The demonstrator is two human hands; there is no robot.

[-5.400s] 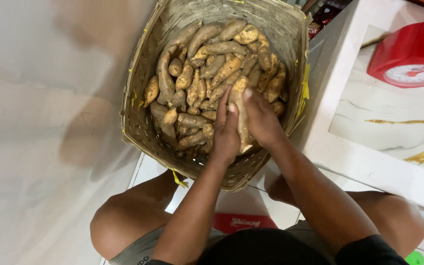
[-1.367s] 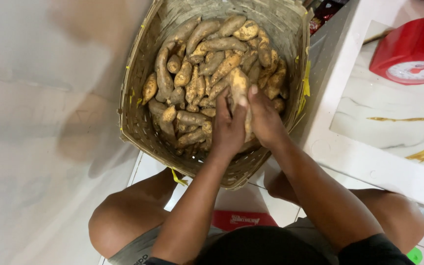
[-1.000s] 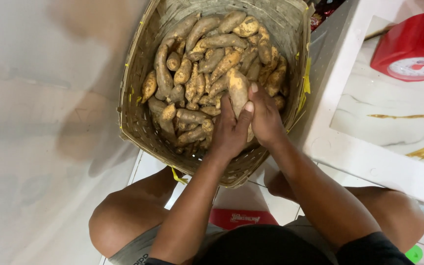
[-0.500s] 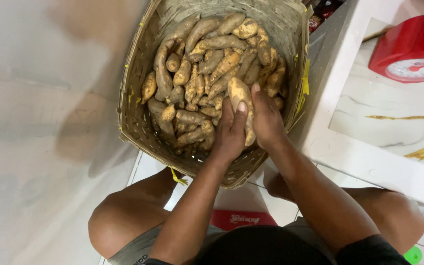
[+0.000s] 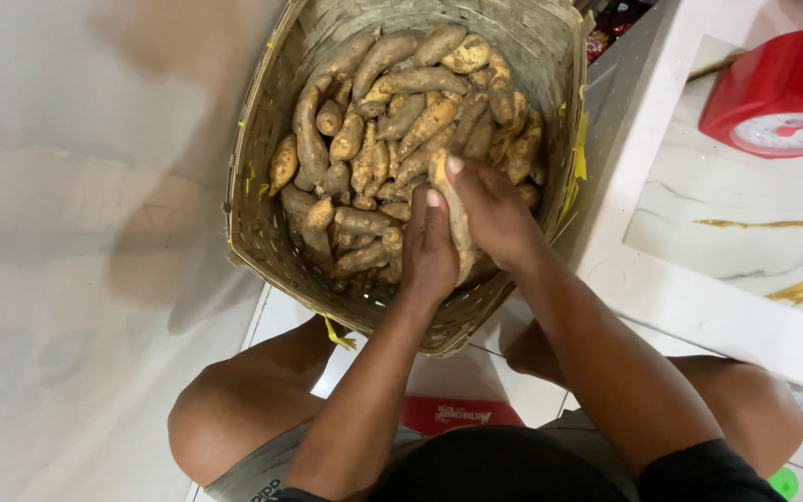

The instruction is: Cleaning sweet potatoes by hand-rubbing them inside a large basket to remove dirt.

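Note:
A woven bamboo basket (image 5: 262,214) stands on the floor in front of my knees, filled with several dusty tan sweet potatoes (image 5: 392,121). Both hands are inside it. My left hand (image 5: 427,249) and my right hand (image 5: 494,216) press together around one long sweet potato (image 5: 455,206), which stands almost upright between the palms with its tip poking out above the fingers. The rest of that tuber is hidden by my hands.
A red weighing scale (image 5: 783,98) sits on a white marble-patterned table (image 5: 699,279) to the right of the basket. My bare knees (image 5: 225,418) flank a red packet (image 5: 462,414) on the tiled floor. A pale wall fills the left side.
My hands have pulled one long sweet potato up out of the pile and turned it more upright between them. The basket has stayed put.

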